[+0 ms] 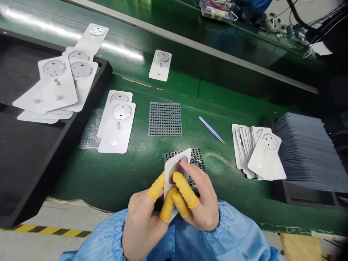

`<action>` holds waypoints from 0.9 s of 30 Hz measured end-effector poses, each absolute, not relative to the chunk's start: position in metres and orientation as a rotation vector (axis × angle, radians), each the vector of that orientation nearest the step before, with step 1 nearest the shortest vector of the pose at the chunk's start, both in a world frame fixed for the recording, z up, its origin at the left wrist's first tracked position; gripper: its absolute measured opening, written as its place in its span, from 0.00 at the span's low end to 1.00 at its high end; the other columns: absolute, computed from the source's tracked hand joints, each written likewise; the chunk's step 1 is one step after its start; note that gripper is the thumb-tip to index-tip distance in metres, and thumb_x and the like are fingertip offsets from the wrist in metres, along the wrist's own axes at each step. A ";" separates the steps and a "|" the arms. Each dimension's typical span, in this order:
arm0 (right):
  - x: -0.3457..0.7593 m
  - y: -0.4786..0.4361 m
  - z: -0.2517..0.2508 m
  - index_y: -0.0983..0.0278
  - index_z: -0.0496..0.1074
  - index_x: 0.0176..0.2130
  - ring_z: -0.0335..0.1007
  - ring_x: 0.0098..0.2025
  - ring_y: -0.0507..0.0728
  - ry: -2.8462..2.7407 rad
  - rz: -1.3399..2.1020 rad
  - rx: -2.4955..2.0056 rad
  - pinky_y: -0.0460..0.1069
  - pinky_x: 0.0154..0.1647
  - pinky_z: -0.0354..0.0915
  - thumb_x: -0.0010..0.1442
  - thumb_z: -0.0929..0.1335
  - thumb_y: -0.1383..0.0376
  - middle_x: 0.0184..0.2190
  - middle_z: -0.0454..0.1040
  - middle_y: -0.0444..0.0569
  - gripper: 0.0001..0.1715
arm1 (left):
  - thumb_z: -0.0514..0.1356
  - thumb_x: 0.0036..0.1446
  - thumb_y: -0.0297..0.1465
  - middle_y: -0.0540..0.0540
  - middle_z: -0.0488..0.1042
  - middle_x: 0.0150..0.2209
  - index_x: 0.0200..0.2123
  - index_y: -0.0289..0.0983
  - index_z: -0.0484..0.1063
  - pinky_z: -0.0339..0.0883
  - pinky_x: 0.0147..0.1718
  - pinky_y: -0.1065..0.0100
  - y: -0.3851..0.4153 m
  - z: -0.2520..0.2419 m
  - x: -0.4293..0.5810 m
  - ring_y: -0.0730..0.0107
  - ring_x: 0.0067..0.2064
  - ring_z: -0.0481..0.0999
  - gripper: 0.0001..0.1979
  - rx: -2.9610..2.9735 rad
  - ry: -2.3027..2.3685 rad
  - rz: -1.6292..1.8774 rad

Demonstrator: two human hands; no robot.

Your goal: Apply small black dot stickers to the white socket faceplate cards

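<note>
A white metal plate (169, 167) with rounded corners and an octagonal recess stands tilted between my two hands. My left hand (148, 214) pinches its left edge, with yellow finger cots on the fingers. My right hand (199, 197), its thumb and a finger also in yellow cots, presses at the recess on the plate's face; the bare fingertip touches near the top. Whether a small part sits under those fingers is hidden. Behind the plate lies a sheet of black dots (198, 159), partly covered. Purple tweezers (210, 129) rest on the green table to the right.
Another dotted sheet (165, 119) lies ahead. Similar white plates are on bubble wrap (88, 130), in a pile (58, 87) over the black tray (81, 108), singly (160, 67) at the back, and in a fanned stack (266, 159) beside a row of grey-blue sheets (307, 148).
</note>
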State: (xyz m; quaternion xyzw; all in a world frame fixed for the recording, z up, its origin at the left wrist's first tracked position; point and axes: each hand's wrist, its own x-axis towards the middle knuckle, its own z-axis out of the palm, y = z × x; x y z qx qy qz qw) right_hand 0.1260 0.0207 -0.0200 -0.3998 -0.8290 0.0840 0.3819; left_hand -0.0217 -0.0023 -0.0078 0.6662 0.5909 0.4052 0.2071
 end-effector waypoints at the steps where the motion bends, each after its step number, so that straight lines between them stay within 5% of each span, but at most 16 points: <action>1: 0.125 0.020 -0.022 0.69 0.64 0.55 0.61 0.59 0.66 -2.127 0.226 -1.024 0.61 0.50 0.71 0.61 0.62 0.68 0.58 0.62 0.64 0.22 | 0.61 0.50 0.25 0.50 0.77 0.21 0.32 0.37 0.73 0.66 0.18 0.73 -0.002 -0.008 -0.022 0.71 0.19 0.74 0.05 1.865 1.644 1.123; 6: 0.122 0.013 -0.033 0.73 0.60 0.58 0.51 0.64 0.70 -2.223 0.312 -1.074 0.66 0.55 0.66 0.61 0.61 0.69 0.64 0.52 0.66 0.26 | 0.58 0.47 0.23 0.50 0.75 0.18 0.25 0.36 0.72 0.63 0.15 0.73 0.002 -0.014 -0.024 0.73 0.16 0.71 0.04 1.859 1.715 1.098; 14: 0.132 0.019 -0.037 0.71 0.55 0.62 0.48 0.65 0.72 -2.172 0.361 -0.995 0.69 0.56 0.64 0.64 0.58 0.66 0.67 0.45 0.62 0.29 | 0.61 0.46 0.22 0.53 0.79 0.23 0.31 0.38 0.76 0.70 0.20 0.78 0.004 -0.011 -0.021 0.75 0.20 0.76 0.08 1.618 1.498 1.116; 19: 0.129 0.012 -0.035 0.71 0.58 0.61 0.50 0.65 0.72 -2.101 0.314 -0.978 0.69 0.54 0.66 0.65 0.57 0.66 0.66 0.48 0.61 0.27 | 0.61 0.46 0.20 0.56 0.80 0.25 0.33 0.40 0.75 0.71 0.23 0.79 0.001 -0.007 -0.021 0.76 0.22 0.77 0.11 1.599 1.506 1.179; 24: 0.129 0.012 -0.028 0.69 0.60 0.60 0.53 0.64 0.71 -2.077 0.310 -0.994 0.68 0.53 0.67 0.65 0.57 0.66 0.65 0.52 0.60 0.25 | 0.61 0.48 0.26 0.50 0.80 0.23 0.28 0.38 0.73 0.72 0.21 0.74 -0.005 -0.008 -0.022 0.68 0.23 0.79 0.02 1.772 1.660 1.146; 27: 0.129 0.014 -0.023 0.69 0.61 0.58 0.54 0.63 0.70 -2.090 0.288 -1.001 0.66 0.53 0.67 0.66 0.57 0.66 0.64 0.53 0.59 0.23 | 0.59 0.49 0.25 0.51 0.78 0.22 0.30 0.38 0.72 0.70 0.20 0.75 -0.005 -0.005 -0.021 0.73 0.19 0.75 0.04 1.869 1.633 1.160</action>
